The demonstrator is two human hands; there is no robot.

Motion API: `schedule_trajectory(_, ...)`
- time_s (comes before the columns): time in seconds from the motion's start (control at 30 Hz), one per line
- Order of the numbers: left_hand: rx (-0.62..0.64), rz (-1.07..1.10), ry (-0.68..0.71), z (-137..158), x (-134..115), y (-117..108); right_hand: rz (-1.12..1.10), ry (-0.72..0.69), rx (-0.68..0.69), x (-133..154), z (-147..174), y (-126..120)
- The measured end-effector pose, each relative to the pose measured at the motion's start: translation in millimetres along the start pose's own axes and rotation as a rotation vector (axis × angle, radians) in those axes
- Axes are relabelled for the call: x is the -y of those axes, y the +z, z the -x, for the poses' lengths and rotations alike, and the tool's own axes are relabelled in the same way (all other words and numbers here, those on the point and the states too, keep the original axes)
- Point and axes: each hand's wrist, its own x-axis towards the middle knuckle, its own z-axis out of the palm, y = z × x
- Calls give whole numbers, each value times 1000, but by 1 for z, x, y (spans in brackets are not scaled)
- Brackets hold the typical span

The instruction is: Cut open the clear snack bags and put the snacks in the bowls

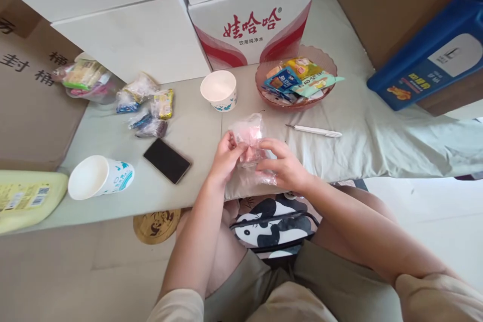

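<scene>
Near the table's front edge, my left hand point(225, 157) pinches a clear plastic bag point(252, 133) with something pink inside. My right hand point(284, 165) grips the same bag from the other side, its fingers bent round the crinkled plastic. What the pink content is cannot be made out. Just beyond the bag stands an upright paper cup point(219, 89) with a blue pattern. To its right a pink translucent bowl point(296, 103) holds several colourful snack packets. A white pen point(314, 131) lies to the right of my hands.
Left of my hands lie a black phone point(167, 160), a tipped paper cup point(101, 177) and several small wrapped bundles point(149, 103). A yellow-green bottle point(30, 198) lies at the left edge. White boxes point(252, 20) line the back; a blue container point(426, 55) leans at right.
</scene>
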Motion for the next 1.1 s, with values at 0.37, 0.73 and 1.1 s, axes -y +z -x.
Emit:
schedule_trajectory(0.37, 101, -108, 50, 4, 16, 20, 68, 217, -192, 4, -4, -13)
schedule_trajectory(0.73, 280, 25, -89, 10, 8, 8, -80, 527, -173, -2, -13, -4)
schedule_trajectory(1.1, 221, -156, -65, 10, 7, 9, -314, 638, -232, -18, -5, -22)
